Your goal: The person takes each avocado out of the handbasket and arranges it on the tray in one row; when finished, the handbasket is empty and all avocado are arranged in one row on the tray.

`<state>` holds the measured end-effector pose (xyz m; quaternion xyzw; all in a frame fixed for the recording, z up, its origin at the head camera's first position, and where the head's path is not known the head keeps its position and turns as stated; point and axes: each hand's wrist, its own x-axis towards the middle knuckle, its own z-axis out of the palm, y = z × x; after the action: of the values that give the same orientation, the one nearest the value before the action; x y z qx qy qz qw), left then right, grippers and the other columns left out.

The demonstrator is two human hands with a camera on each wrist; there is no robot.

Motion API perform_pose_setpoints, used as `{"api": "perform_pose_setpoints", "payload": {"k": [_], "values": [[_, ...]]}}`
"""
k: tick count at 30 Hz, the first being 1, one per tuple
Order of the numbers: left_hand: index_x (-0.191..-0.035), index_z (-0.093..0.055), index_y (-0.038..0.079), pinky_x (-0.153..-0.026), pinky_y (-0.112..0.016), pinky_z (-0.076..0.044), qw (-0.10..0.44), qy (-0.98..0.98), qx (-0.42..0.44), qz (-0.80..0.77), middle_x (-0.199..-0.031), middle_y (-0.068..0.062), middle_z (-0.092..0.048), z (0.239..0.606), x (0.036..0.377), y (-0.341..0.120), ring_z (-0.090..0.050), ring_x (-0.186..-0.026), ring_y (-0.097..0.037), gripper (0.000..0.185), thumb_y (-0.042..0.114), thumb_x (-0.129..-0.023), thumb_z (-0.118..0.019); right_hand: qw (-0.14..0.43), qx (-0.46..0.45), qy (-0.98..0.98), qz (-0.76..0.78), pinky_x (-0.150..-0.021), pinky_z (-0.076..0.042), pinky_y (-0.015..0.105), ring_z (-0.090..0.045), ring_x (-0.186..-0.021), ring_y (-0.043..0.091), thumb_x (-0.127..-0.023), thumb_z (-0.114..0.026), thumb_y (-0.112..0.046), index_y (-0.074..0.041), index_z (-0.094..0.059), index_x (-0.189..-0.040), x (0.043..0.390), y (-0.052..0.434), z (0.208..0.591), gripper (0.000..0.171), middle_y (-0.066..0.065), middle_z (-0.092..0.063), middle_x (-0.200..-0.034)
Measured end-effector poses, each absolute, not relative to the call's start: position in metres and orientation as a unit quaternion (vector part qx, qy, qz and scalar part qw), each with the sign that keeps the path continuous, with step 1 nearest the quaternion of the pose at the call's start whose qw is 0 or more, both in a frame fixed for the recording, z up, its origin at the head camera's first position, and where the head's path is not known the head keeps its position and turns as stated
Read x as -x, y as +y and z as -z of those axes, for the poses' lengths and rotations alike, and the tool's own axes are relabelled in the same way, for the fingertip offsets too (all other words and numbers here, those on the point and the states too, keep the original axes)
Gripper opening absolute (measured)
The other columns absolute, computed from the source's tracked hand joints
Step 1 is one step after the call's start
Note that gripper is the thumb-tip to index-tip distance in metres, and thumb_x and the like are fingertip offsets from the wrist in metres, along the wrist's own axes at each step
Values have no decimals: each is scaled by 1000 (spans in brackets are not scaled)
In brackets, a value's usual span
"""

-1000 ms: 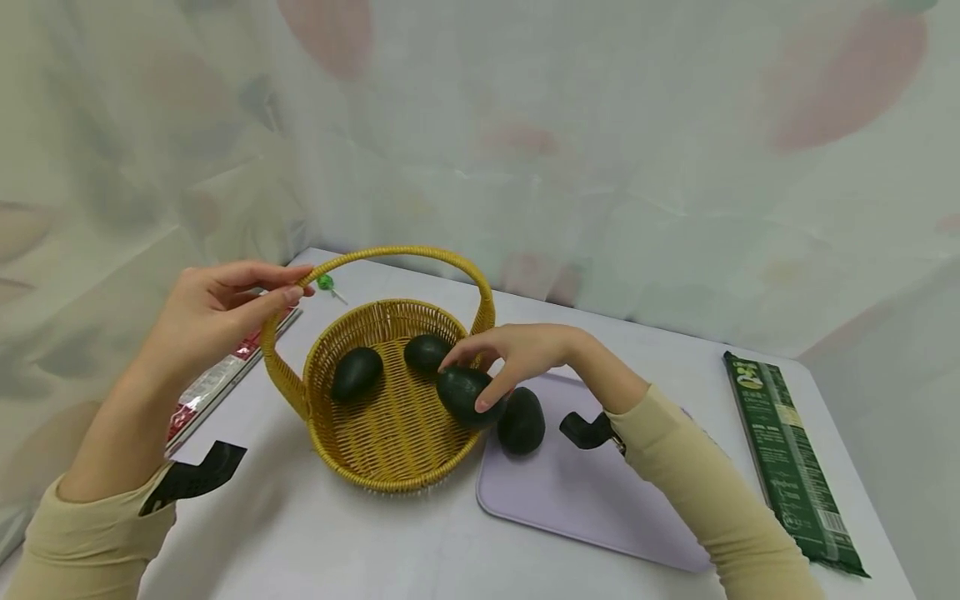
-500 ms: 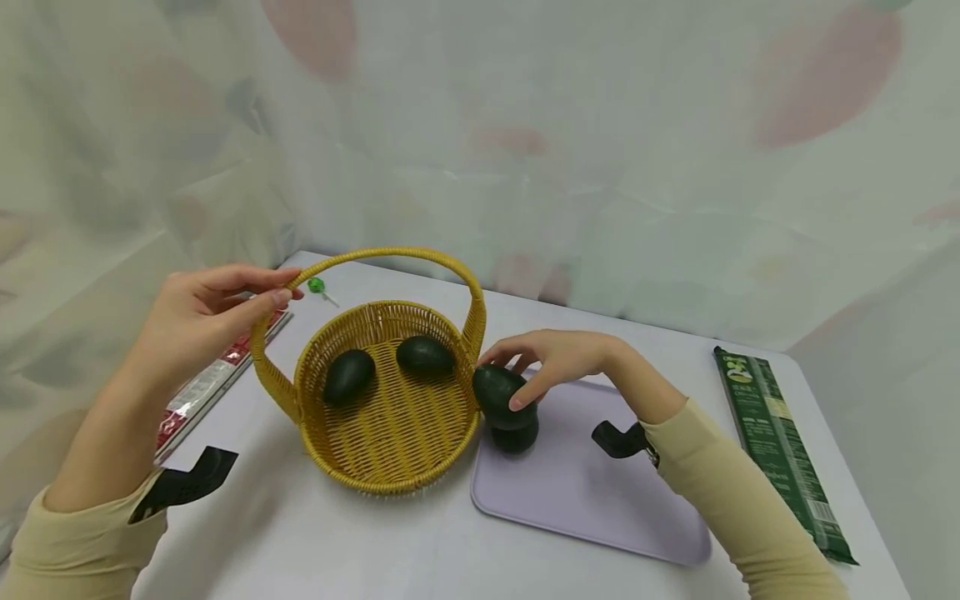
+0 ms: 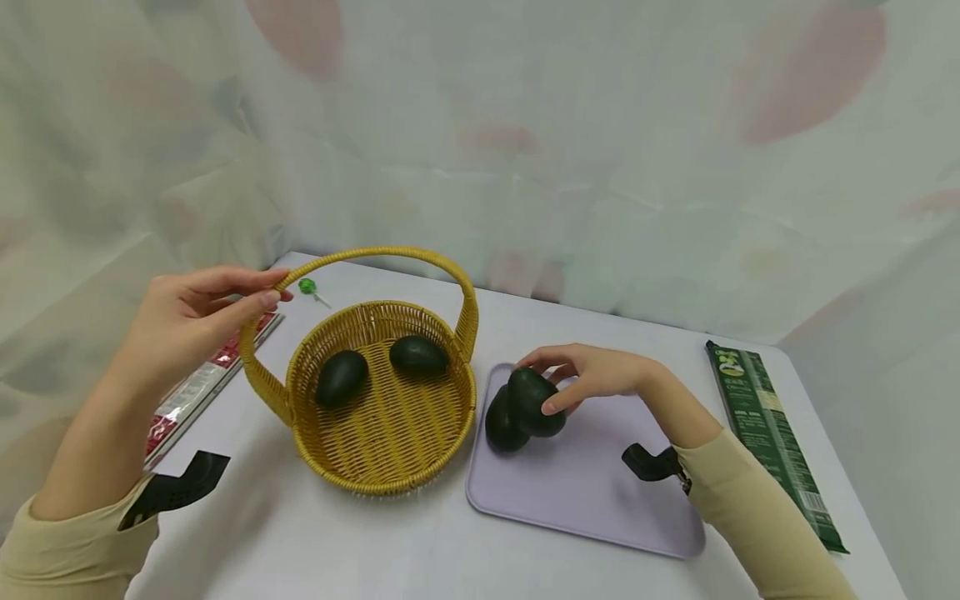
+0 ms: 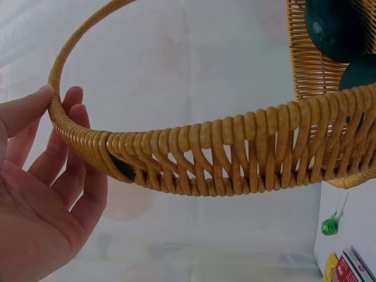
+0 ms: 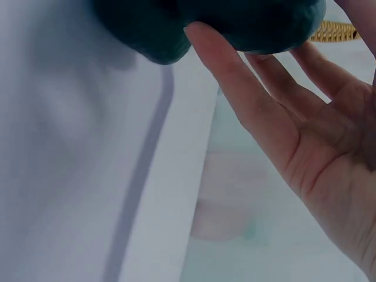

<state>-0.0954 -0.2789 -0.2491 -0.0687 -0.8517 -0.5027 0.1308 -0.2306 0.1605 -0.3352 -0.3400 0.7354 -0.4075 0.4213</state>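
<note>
My left hand (image 3: 191, 321) pinches the arched handle (image 3: 375, 252) of a yellow wicker basket (image 3: 382, 483) between thumb and fingers, on its left side. Inside the basket lie two dark green avocados, one at the left (image 3: 342, 378) and one at the back (image 3: 418, 357). Over the lilac tray (image 3: 600, 492), my right hand (image 3: 592, 372) grips a third avocado (image 3: 534, 403) from above, thumb on the near side. Another avocado (image 3: 502, 423) sits at the tray's left end, partly covered by the held one. In the right wrist view the held avocado (image 5: 258, 23) is cut off by the top edge.
A green plastic packet (image 3: 772, 442) lies along the table's right side. At the left, behind my arm, is a red and silver packet (image 3: 187, 400). A green lollipop (image 3: 307, 286) lies near the back left corner. Curtains hang behind the table.
My right hand has carried its avocado rightward from the basket's right rim to over the tray. The left hand keeps its pinch on the handle. The whole scene shifts slightly left in view.
</note>
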Motion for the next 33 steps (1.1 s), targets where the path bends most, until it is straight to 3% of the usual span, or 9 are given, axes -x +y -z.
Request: {"api": "perform_pose_setpoints", "payload": {"k": [11,24,33], "values": [[-115,-68,0,-43,-29,-40,127,-843,71,518,-102,5,-74,249,96,-279,-65,-75,-7,24,8,-93,-66,394,286,728,483,-81,-54,47,-60,-112,31,-88,-72,-14,-18,-49,-140,218,190,365,57,11,-49,-136],[-118,-68,1,-44,-27,-42,133,-852,65,502,-100,7,-74,249,95,-278,-68,-81,-5,25,10,-94,-66,380,166,718,559,-83,-54,46,-62,-104,27,-91,-70,-18,2,-25,-148,206,206,405,74,27,-40,-138],[-116,-69,2,-45,-26,-43,130,-854,59,501,-102,8,-74,249,96,-278,-67,-80,-5,25,11,-93,-67,371,139,720,570,-82,-54,46,-62,-99,23,-91,-70,-19,6,-30,-144,201,204,418,71,23,-51,-125]]}}
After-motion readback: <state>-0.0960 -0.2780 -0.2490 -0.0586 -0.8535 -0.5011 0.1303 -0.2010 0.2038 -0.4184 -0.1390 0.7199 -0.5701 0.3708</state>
